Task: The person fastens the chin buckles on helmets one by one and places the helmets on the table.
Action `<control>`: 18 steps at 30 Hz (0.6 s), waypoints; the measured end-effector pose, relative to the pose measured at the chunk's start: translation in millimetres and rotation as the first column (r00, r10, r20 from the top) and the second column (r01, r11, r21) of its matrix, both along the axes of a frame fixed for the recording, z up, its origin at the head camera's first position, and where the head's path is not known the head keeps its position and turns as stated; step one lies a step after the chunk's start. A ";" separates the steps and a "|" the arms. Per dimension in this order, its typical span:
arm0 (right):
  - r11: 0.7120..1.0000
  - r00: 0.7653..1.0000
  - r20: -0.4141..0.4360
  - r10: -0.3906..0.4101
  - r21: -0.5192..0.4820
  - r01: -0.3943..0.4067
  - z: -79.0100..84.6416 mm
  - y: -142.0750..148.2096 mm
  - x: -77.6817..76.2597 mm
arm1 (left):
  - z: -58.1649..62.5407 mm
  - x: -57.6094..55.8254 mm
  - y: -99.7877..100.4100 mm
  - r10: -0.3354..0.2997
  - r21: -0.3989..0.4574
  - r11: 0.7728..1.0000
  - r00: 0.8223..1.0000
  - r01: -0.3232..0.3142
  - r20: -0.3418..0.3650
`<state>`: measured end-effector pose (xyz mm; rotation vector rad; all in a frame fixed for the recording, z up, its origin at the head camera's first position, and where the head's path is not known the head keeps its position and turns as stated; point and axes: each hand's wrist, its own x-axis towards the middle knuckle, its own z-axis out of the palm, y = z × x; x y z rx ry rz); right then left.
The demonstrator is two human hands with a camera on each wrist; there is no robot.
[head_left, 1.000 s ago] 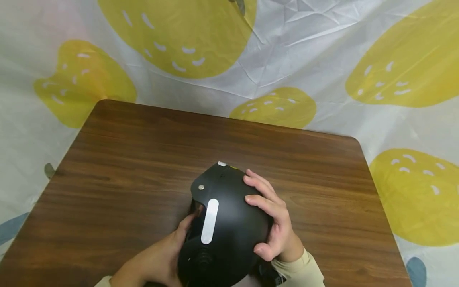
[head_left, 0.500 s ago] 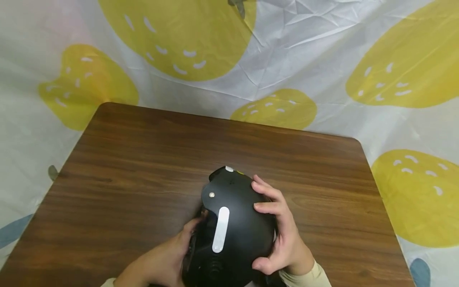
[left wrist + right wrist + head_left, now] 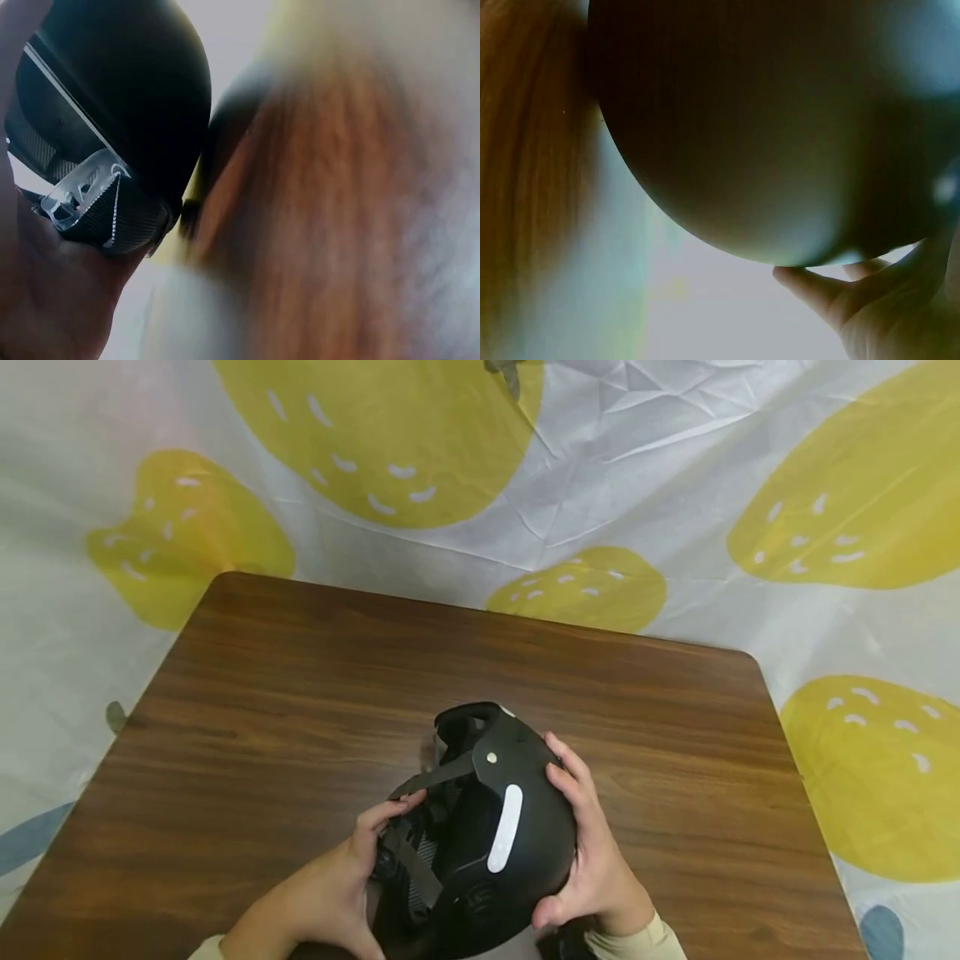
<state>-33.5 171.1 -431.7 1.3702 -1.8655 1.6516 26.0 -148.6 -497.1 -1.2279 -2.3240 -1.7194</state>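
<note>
A black helmet (image 3: 543, 827) with a white strip (image 3: 505, 828) on its side is held between both hands, low in the middle of the head view. It lies tilted, its opening facing left, so a strap (image 3: 442, 772) and part of the dark lining show. My left hand (image 3: 322, 889) grips the rim at the opening, its fingertips by the strap. Around the smooth outer shell on the other side curve the fingers of my right hand (image 3: 603, 868), thumb near the bottom. In the left wrist view a clear plastic piece (image 3: 79, 191) shows inside the opening.
The helmet is over the near part of a brown wooden table (image 3: 300, 693). Behind the table hangs a white cloth (image 3: 420, 556) printed with yellow fruit, which also drops down along both sides.
The helmet has turned in my hands and shifted slightly right, so its opening, strap and lining have come into view. Both hands keep holding it, the left fingers now over the rim by the strap.
</note>
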 end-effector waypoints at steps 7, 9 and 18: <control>1.000 0.999 0.037 0.000 -0.008 0.000 -1.2 -1.0 2.6 | 1.9 -2.3 0.3 -0.020 0.036 0.999 0.999 0.021 -0.046; 1.000 0.999 0.030 -0.010 -0.018 0.010 -0.6 -1.4 3.1 | 1.7 -3.5 1.6 -0.032 0.068 0.997 0.998 0.035 -0.051; 0.999 0.999 0.037 -0.016 -0.041 0.018 -4.0 0.7 3.9 | 10.9 1.9 -2.0 0.029 -0.072 0.997 0.996 -0.023 0.080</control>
